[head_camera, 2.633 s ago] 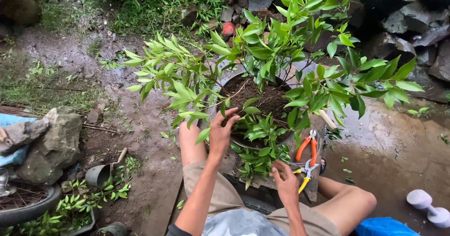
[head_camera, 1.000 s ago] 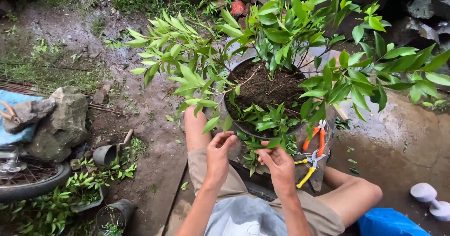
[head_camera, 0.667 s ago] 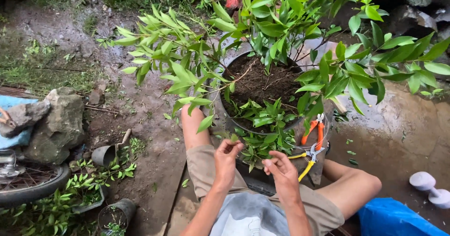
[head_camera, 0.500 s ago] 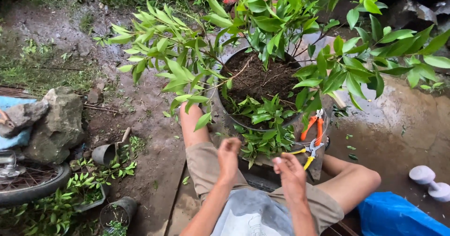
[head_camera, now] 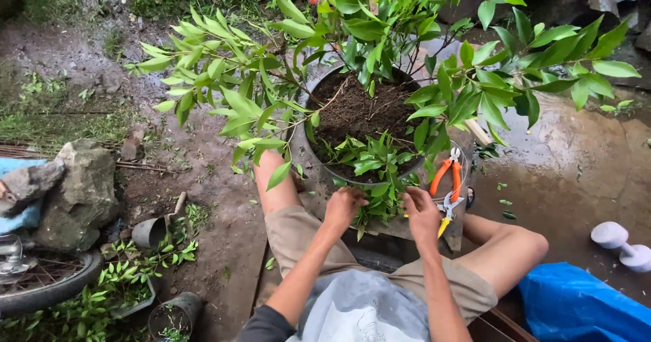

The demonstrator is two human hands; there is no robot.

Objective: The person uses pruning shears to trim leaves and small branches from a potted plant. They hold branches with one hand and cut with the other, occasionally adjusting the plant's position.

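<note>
A round dark pot (head_camera: 319, 160) full of soil holds a leafy green shrub (head_camera: 380, 50) between my bare knees. My left hand (head_camera: 343, 206) and my right hand (head_camera: 421, 213) are at the pot's near rim, on either side of a bunch of cut leafy twigs (head_camera: 377, 199) that hangs over it. Both hands have their fingers curled into the leaves; a firm grip cannot be made out. Orange-handled pruners (head_camera: 446, 176) and a yellow-handled tool (head_camera: 444, 221) lie just right of my right hand.
Rocks (head_camera: 74, 189) and a bicycle wheel (head_camera: 41, 289) stand at the left, with small pots (head_camera: 150, 231) and cut greenery (head_camera: 129, 274) on wet ground. A blue sheet (head_camera: 583, 308) and a white dumbbell (head_camera: 620, 247) lie at the right.
Both hands were lifted off the leaves and held together above my lap, then moved forward again to the twigs at the pot's near rim. The view has shifted slightly.
</note>
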